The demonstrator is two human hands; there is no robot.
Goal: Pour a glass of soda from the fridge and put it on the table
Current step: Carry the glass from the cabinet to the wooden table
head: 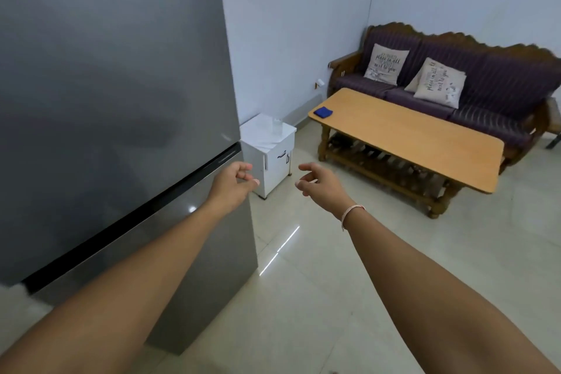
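A tall grey fridge (115, 94) fills the left of the head view, both doors closed, with a dark seam between upper and lower door. My left hand (233, 182) hovers at the fridge's right edge near that seam, fingers loosely curled and holding nothing. My right hand (318, 184), a thread band on its wrist, is stretched out beside it over the floor, fingers apart and empty. A clear glass (277, 125) stands on a small white cabinet (273, 155) just right of the fridge. The wooden coffee table (425, 143) stands further right. No soda bottle is visible.
A folded blue cloth (323, 112) lies on the table's far left corner. A purple sofa (485, 85) with two printed cushions stands behind the table against the wall. Pale tiled floor (334, 282) stretches between the fridge and the table.
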